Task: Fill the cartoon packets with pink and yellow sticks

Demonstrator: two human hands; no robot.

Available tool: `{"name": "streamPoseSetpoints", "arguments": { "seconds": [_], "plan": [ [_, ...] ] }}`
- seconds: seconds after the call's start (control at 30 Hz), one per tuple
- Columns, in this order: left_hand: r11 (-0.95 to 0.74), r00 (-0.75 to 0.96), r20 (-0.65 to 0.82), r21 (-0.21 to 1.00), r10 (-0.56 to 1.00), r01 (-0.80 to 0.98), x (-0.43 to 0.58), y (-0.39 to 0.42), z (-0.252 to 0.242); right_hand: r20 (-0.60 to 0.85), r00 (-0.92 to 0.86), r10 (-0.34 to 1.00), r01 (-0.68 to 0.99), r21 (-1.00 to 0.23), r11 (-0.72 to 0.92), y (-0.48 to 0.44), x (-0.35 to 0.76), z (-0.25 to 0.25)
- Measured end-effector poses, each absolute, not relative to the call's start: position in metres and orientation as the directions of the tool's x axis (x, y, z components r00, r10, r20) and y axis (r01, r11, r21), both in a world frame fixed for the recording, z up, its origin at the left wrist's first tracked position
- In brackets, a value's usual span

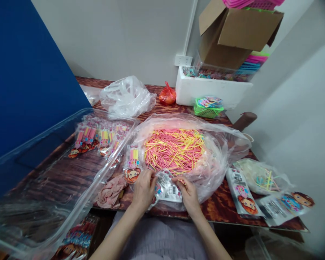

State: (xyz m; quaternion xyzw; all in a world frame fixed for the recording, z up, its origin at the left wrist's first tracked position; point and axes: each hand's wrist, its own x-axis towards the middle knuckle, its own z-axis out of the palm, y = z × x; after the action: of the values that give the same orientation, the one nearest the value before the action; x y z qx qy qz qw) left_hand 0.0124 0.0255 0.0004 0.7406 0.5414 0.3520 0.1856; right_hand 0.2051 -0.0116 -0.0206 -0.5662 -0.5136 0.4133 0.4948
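A silver printed packet (169,189) lies at the table's front edge, against the big plastic bag. My left hand (143,189) is closed, its thumb and fingers pinching the packet's left upper edge. In my right hand (189,195) is a small bundle of candy sticks (182,181), with their ends showing at the fingertips beside the packet's right edge. Behind both hands, a pile of pink and yellow candy sticks (176,148) fills the open clear plastic bag (216,169). A filled candy packet (132,164) with a cartoon figure lies just left of my left hand.
To the left, a large clear bin (97,187) holds several filled packets (104,139). A pink cloth (112,191) lies near it. Flat packets (243,195) and a small bag of sticks (262,177) are on the right. Behind stand a green basket (208,110) and white foam box (213,90).
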Motion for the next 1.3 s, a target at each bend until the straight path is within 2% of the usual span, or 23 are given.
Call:
{"name": "streamPoseSetpoints", "arguments": {
  "seconds": [0.17, 0.23, 0.33, 0.43, 0.53, 0.63, 0.83, 1.03, 1.17, 1.3],
  "plan": [
    [-0.335, 0.166, 0.292, 0.781, 0.942, 0.527, 0.008, 0.022, 0.008, 0.036, 0.143, 0.989, 0.173, -0.985, 0.011, -0.013, 0.205, -0.021],
    [-0.311, 0.161, 0.266, 0.829, 0.950, 0.465, 0.007, 0.021, 0.011, 0.014, 0.172, 0.985, 0.122, -0.992, -0.008, -0.012, 0.206, -0.017],
    [-0.259, 0.150, 0.217, 0.890, 0.964, 0.374, 0.007, 0.020, 0.014, -0.025, 0.253, 0.967, -0.068, -0.998, -0.008, -0.003, 0.208, 0.002],
    [-0.189, 0.145, 0.153, 0.938, 0.978, 0.289, 0.010, 0.020, 0.015, -0.054, 0.289, 0.956, -0.354, -0.934, 0.054, 0.016, 0.206, 0.030],
    [-0.116, 0.143, 0.086, 0.970, 0.986, 0.215, 0.013, 0.021, 0.016, -0.081, 0.174, 0.981, -0.610, -0.792, 0.042, 0.037, 0.197, 0.054],
    [-0.041, 0.146, 0.020, 0.988, 0.989, 0.146, 0.015, 0.023, 0.019, -0.111, 0.045, 0.993, -0.690, -0.723, -0.049, 0.047, 0.186, 0.062],
    [0.054, 0.142, -0.061, 0.997, 0.988, 0.050, 0.013, 0.023, 0.023, -0.193, -0.058, 0.979, -0.575, -0.796, -0.191, 0.035, 0.171, 0.066],
    [0.028, 0.136, -0.026, 0.999, 0.990, -0.014, 0.013, 0.022, 0.022, -0.199, -0.187, 0.962, -0.379, -0.889, -0.257, 0.022, 0.171, 0.085],
    [-0.007, 0.063, 0.011, 0.998, 0.998, -0.068, 0.013, 0.024, 0.023, -0.133, 0.009, 0.991, -0.184, -0.974, -0.129, 0.017, 0.168, 0.081],
    [-0.001, 0.060, 0.009, 0.991, 0.998, -0.130, 0.012, 0.026, 0.030, 0.104, 0.048, 0.993, 0.188, -0.978, 0.093, 0.008, 0.159, 0.074]
  ]
}}
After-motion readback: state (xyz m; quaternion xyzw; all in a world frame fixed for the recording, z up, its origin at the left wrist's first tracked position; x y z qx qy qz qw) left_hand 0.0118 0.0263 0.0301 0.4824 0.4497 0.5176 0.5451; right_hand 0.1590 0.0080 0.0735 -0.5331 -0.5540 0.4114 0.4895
